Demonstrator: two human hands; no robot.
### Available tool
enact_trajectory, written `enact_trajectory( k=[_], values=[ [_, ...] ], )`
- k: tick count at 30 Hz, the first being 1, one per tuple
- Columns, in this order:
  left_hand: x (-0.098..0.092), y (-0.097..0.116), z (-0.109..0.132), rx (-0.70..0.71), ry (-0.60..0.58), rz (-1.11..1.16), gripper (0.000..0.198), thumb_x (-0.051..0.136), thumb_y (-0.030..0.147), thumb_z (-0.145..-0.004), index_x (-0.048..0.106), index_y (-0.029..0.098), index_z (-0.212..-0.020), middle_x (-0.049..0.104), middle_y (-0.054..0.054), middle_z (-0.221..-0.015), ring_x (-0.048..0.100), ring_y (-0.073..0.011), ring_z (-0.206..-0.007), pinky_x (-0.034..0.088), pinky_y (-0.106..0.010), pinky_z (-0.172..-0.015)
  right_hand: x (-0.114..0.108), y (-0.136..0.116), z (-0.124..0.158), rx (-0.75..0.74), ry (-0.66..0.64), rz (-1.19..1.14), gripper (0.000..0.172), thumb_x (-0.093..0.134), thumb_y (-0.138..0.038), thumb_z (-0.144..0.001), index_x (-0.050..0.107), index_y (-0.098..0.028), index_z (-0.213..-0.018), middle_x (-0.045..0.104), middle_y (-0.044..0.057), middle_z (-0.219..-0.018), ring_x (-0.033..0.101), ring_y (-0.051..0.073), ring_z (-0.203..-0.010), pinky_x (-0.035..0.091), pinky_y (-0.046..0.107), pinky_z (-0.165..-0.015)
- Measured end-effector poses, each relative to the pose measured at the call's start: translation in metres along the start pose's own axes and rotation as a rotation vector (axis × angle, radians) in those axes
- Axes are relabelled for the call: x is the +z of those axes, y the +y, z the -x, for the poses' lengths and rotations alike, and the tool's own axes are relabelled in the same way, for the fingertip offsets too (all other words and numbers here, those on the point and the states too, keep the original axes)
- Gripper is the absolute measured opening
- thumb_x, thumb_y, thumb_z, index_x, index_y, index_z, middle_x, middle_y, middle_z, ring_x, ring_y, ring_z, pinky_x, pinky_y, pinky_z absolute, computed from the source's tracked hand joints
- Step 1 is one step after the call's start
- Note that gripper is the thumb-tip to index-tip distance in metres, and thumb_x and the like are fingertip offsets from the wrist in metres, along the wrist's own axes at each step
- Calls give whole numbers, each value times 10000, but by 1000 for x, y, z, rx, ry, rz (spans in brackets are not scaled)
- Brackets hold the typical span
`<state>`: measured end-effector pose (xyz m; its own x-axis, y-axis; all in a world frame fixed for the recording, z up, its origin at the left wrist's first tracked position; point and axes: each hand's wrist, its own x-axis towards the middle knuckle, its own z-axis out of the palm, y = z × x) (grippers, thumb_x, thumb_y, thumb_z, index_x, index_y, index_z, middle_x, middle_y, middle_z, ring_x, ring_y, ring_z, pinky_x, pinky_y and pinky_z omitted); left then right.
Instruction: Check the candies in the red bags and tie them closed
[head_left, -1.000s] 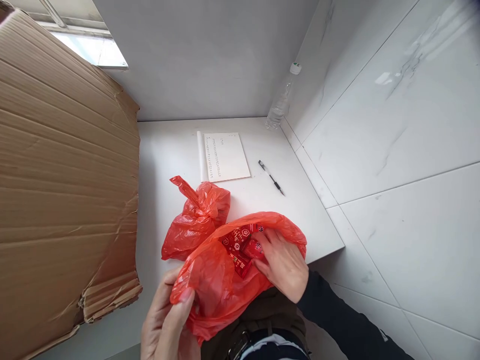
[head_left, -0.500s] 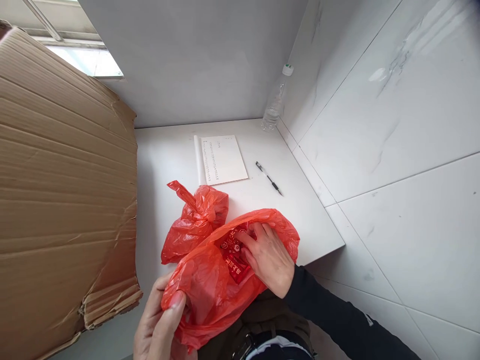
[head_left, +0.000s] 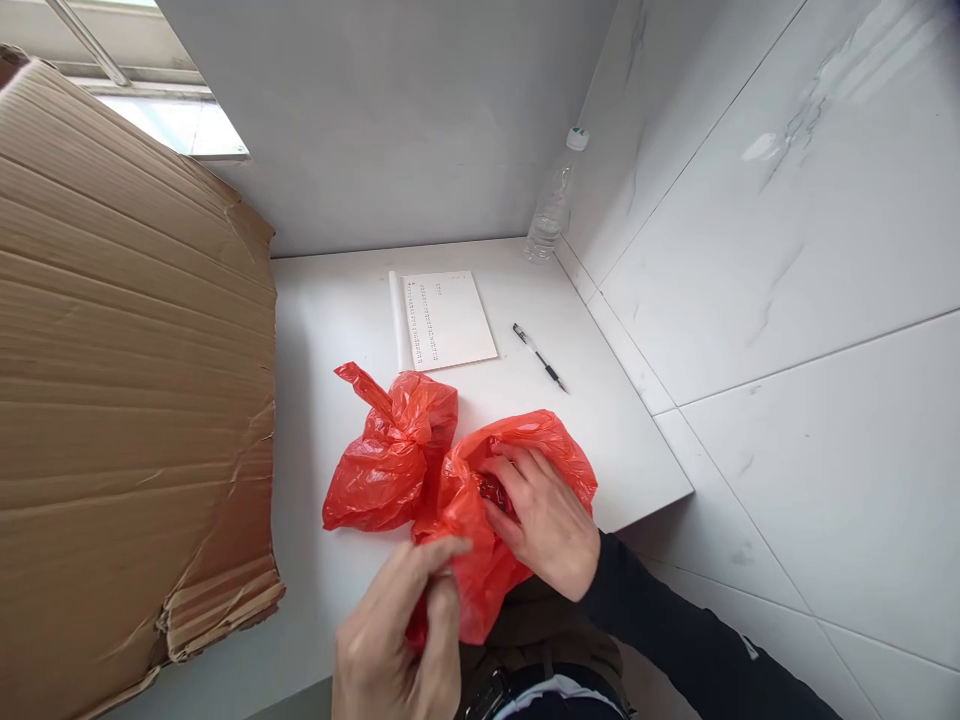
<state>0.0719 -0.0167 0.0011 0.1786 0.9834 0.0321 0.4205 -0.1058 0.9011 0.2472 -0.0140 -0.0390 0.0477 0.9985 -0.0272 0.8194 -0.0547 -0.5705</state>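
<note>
Red plastic bag [head_left: 484,590], open, sits between the two hands at the table's [head_left: 322,330] near edge. Left hand [head_left: 405,630] has its near-left side pinched between thumb and fingers (slightly blurred, but the film looks caught). Right hand [head_left: 551,525] is in the mouth, fingers bent over a dark red packet [head_left: 491,490]; can't tell if they're closed on it or only touching. Film looks thin, limp, a bit slippery, and easy to tear; likely light, with any weight in the contents. Best hold: gathered rim, several folds at once, not one stretched layer. Mouth faces up toward the wearer; long axis, loosely, runs from the left hand's fingertips away and rightward past the right hand's fingers. Tied bag [head_left: 390,450] is just beyond the left hand, against the open one, its twisted tail pointing away and left. Pen [head_left: 540,357] lies beyond the right hand, apart.
</note>
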Motion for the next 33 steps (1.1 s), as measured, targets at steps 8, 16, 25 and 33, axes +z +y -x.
enact_trajectory(
  k=[8, 16, 25, 33],
  values=[
    [15, -23, -20, -151, -124, -328, 323, 621, 531, -835, 669, 265, -1011, 753, -40, -953, 684, -263, -809, 471, -321, -671, -14, -7, 13, 83, -9, -137, 119, 571, -258, -961, 571, -228, -1076, 624, 45, -1071, 613, 240, -990, 534, 405, -834],
    [19, -28, -26, -290, -272, -103, 291, 648, 511, -831, 619, 222, -806, 609, 26, -679, 459, -146, -588, 375, -254, -574, -10, -5, 16, 33, 114, -304, 138, 604, -212, -947, 593, -240, -1082, 592, 50, -1091, 596, 209, -1045, 526, 377, -951],
    [21, -34, -29, -313, -351, 143, 289, 627, 468, -861, 657, 181, -839, 585, -8, -712, 473, -148, -648, 404, -231, -586, -6, 5, 15, 2, 109, -425, 123, 670, -177, -909, 618, -234, -1006, 596, 27, -1027, 620, 176, -973, 539, 318, -890],
    [-19, -5, -16, -289, 79, -41, 380, 725, 550, -761, 685, 266, -1010, 621, 28, -769, 492, -110, -603, 433, -165, -559, 1, 14, 7, -5, 116, -307, 294, 543, -204, -981, 549, -240, -1273, 530, 93, -1374, 523, 229, -1296, 476, 409, -1074]
  ],
)
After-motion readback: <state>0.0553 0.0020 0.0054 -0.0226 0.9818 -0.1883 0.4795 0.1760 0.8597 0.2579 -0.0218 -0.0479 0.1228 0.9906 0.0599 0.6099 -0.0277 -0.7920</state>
